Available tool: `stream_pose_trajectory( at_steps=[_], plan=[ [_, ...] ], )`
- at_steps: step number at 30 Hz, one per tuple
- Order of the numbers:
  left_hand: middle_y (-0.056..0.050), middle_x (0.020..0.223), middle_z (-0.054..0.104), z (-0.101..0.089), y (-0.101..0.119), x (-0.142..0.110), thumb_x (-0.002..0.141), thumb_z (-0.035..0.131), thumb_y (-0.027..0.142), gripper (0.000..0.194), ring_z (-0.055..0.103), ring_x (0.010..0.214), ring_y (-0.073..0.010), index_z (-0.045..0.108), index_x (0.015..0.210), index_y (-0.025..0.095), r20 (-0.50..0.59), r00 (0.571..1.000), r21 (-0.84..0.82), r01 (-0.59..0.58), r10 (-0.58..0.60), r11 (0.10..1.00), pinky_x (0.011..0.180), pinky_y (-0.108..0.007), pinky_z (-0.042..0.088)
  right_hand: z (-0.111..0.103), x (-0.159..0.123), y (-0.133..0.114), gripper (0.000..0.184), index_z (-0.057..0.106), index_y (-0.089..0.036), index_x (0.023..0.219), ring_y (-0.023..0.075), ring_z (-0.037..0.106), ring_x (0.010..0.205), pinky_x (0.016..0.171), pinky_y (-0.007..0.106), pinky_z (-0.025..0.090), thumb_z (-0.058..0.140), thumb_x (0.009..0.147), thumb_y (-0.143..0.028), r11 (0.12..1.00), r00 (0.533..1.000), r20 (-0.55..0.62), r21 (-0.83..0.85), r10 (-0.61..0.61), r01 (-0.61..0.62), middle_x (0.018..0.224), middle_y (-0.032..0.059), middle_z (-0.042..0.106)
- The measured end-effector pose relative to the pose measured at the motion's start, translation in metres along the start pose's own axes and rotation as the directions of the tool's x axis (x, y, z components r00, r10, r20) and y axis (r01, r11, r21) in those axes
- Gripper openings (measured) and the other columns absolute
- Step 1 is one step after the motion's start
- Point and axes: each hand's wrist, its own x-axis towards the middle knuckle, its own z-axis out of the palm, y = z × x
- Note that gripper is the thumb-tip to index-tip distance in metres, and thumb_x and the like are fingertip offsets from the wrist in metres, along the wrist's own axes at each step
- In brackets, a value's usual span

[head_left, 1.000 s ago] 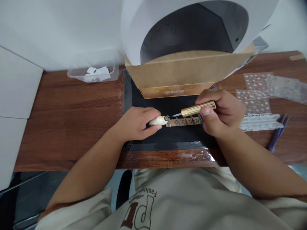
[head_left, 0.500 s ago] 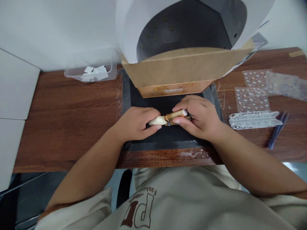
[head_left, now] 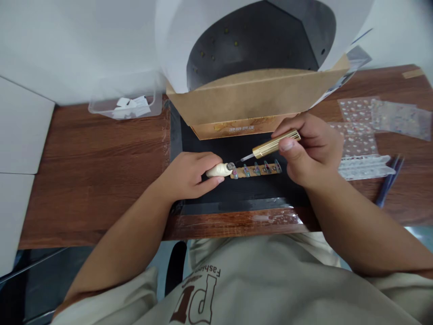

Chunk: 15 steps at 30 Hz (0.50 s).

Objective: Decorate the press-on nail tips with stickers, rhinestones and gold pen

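My left hand [head_left: 189, 174] is closed around a small cream bottle [head_left: 218, 170] lying on its side on a black mat [head_left: 237, 192]. My right hand [head_left: 309, 151] pinches a gold-handled brush [head_left: 274, 144], whose thin tip points left and down toward the bottle's open neck. Between my hands, a wooden strip [head_left: 257, 170] with several small nail tips on it rests on the mat.
A cardboard box [head_left: 253, 97] with a white domed lamp [head_left: 257, 40] stands behind the mat. A clear plastic tub [head_left: 125, 106] sits at the back left. Sticker sheets [head_left: 361, 131], a clear tray [head_left: 365, 167] and a blue tool [head_left: 389, 185] lie to the right on the wooden desk [head_left: 101, 167].
My right hand drew the gold brush out of the bottle and moved right and up, uncovering the strip of nail tips. My left hand stayed on the bottle.
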Motion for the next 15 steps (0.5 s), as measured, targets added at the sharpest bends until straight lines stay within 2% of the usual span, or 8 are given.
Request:
stream_pose_trajectory(
  at_steps=[2,5,10,15],
  plan=[
    [0.0,0.075,0.062,0.0,-0.001,0.0,0.094,0.051,0.04,0.024,0.055,0.062,-0.0123,0.058,0.093,0.018,-0.015,1.0,-0.002,-0.009,0.009,1.0,0.059,-0.023,0.036,-0.002,0.001,0.001,0.025,0.065,-0.025,0.086,0.0166,0.058,0.062,0.059,0.035,0.045,0.056,0.094,-0.046,1.0,1.0,-0.019,-0.016,0.005,-0.005,0.072,0.0033,0.067],
    [0.0,0.075,0.062,-0.001,-0.003,0.0,0.094,0.051,0.042,0.025,0.053,0.061,-0.0118,0.058,0.093,0.017,-0.024,1.0,0.002,0.011,-0.011,1.0,0.058,-0.023,0.036,-0.004,0.004,-0.001,0.022,0.064,-0.024,0.083,0.0145,0.058,0.06,0.057,0.032,0.043,0.058,0.094,-0.042,0.999,1.0,-0.009,-0.039,-0.025,0.024,0.07,0.0002,0.065],
    [0.0,0.074,0.061,-0.002,-0.006,0.0,0.094,0.051,0.044,0.027,0.052,0.06,-0.0114,0.058,0.094,0.018,-0.033,0.999,0.001,0.039,-0.039,0.999,0.057,-0.024,0.035,-0.004,0.012,-0.005,0.018,0.061,-0.022,0.076,0.0113,0.056,0.055,0.053,0.027,0.041,0.061,0.09,-0.034,0.986,0.967,0.233,-0.104,-0.106,0.133,0.063,-0.0022,0.061],
    [0.001,0.073,0.06,-0.003,-0.005,0.0,0.094,0.05,0.044,0.026,0.051,0.06,-0.0114,0.057,0.093,0.019,-0.032,0.999,0.005,0.036,-0.036,0.999,0.057,-0.024,0.035,-0.008,0.014,0.0,0.021,0.059,-0.021,0.075,0.0103,0.053,0.053,0.052,0.026,0.039,0.058,0.092,-0.033,0.98,0.946,0.308,-0.131,-0.105,0.151,0.06,-0.0025,0.059]
  ],
)
